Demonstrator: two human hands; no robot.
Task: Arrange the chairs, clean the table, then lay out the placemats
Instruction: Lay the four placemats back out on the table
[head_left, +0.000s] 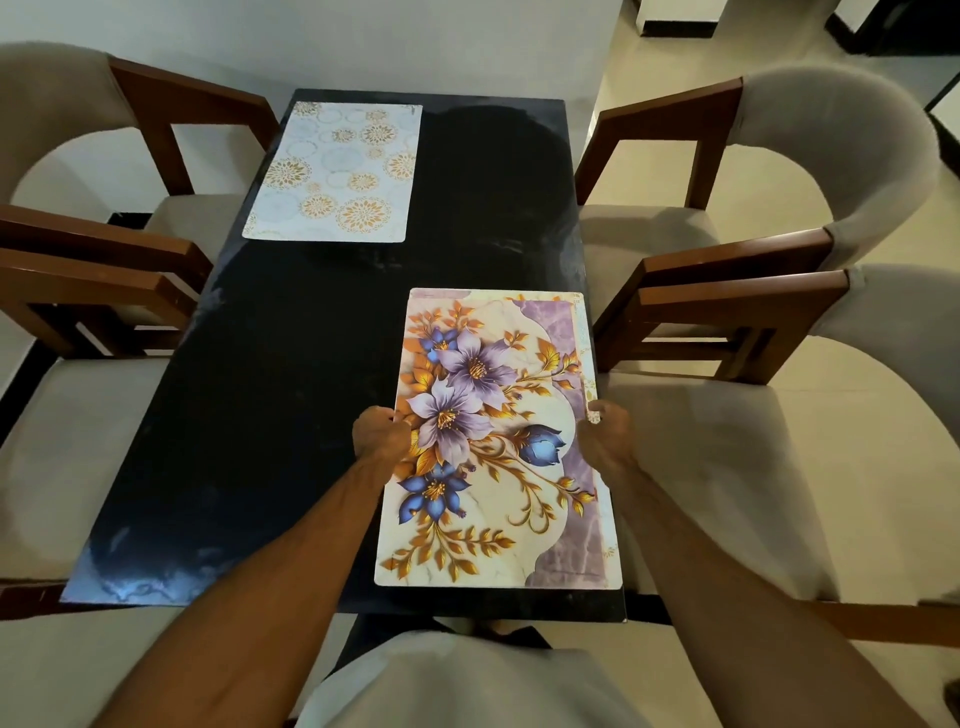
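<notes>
A floral placemat (493, 441) with purple and blue flowers lies on the near right part of the black table (260, 415). My left hand (379, 434) grips its left edge and my right hand (605, 428) grips its right edge. There seem to be more mats stacked under it, since a second edge shows along its right side. A white placemat (335, 174) with gold circles lies flat at the far left of the table.
Two cushioned wooden chairs stand on the left (78, 234) and two on the right (779, 218), pushed up to the table. A fifth chair's back (467, 680) is just below me at the near end. A white wall stands behind the table.
</notes>
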